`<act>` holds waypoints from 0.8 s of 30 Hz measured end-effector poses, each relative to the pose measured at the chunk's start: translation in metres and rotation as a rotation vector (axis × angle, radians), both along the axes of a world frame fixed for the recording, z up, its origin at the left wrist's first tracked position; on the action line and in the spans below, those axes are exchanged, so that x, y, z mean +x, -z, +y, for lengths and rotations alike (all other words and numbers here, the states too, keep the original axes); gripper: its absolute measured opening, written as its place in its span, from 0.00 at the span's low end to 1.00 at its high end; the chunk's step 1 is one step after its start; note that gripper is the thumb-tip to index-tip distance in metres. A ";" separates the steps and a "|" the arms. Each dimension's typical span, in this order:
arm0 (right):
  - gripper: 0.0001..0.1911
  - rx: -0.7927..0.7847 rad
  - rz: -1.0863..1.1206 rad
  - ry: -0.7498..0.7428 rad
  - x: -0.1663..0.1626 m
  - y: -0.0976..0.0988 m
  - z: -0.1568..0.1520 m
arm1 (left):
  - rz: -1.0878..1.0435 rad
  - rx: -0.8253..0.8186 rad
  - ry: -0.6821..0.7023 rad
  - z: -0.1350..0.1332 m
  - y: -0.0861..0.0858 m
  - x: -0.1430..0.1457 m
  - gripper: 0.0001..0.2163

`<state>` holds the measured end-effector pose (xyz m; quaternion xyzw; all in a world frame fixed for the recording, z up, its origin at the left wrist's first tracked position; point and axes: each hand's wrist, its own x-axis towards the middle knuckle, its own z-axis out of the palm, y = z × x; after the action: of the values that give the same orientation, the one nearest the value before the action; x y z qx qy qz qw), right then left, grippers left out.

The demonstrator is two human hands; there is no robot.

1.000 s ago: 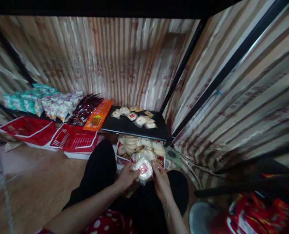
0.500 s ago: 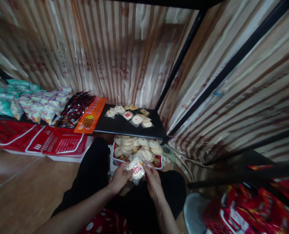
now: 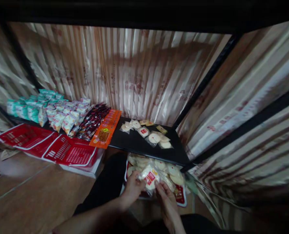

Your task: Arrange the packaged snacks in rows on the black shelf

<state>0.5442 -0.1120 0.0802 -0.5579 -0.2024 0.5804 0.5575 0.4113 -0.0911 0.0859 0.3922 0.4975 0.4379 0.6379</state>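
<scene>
Between my two hands is a clear packet of white round crackers (image 3: 149,177) with a red label facing up. My left hand (image 3: 134,188) pinches its left side, and my right hand (image 3: 166,194) grips its lower right edge. Just beneath and behind it stands a red basket (image 3: 182,195) with a white rim, heaped with similar packets of pale round crackers (image 3: 172,172). More wrapped round crackers (image 3: 154,138) lie spread on the black shelf (image 3: 125,143) beyond the basket.
Left along the shelf are an orange snack bag (image 3: 106,130), a pile of dark shiny packets (image 3: 93,122), white snack bags (image 3: 61,113) and teal bags (image 3: 27,109). Red baskets (image 3: 68,152) sit on the tiled floor. Black shelf posts (image 3: 208,81) and a striped curtain (image 3: 134,65) enclose the shelf.
The view has shifted, so the shelf and basket appear lower and further right. Both hands still hold the cracker packet, its red label now showing more plainly.
</scene>
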 end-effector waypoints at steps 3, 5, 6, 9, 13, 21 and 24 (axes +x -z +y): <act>0.21 -0.025 -0.007 -0.052 -0.012 -0.011 0.024 | 0.004 -0.010 -0.051 0.017 0.005 -0.011 0.11; 0.21 -0.025 -0.037 -0.056 -0.021 -0.017 0.040 | 0.003 -0.023 -0.070 0.027 0.009 -0.018 0.11; 0.22 -0.017 -0.059 -0.053 -0.025 -0.019 0.048 | 0.009 -0.023 -0.074 0.032 0.010 -0.022 0.10; 0.22 0.021 -0.133 -0.051 -0.035 -0.026 0.069 | 0.067 0.004 -0.082 0.045 0.014 -0.032 0.10; 0.22 0.045 -0.197 -0.074 -0.042 -0.029 0.086 | 0.120 0.095 -0.116 0.061 0.017 -0.040 0.15; 0.23 0.092 -0.253 -0.127 -0.054 -0.035 0.124 | 0.204 0.248 -0.110 0.094 0.004 -0.056 0.21; 0.24 0.117 -0.211 -0.177 -0.066 -0.041 0.146 | 0.242 0.291 -0.115 0.109 -0.001 -0.068 0.20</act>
<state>0.4782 0.0340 0.1214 -0.5622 -0.3417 0.5529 0.5114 0.3435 0.0183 0.0871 0.5008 0.5237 0.4905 0.4841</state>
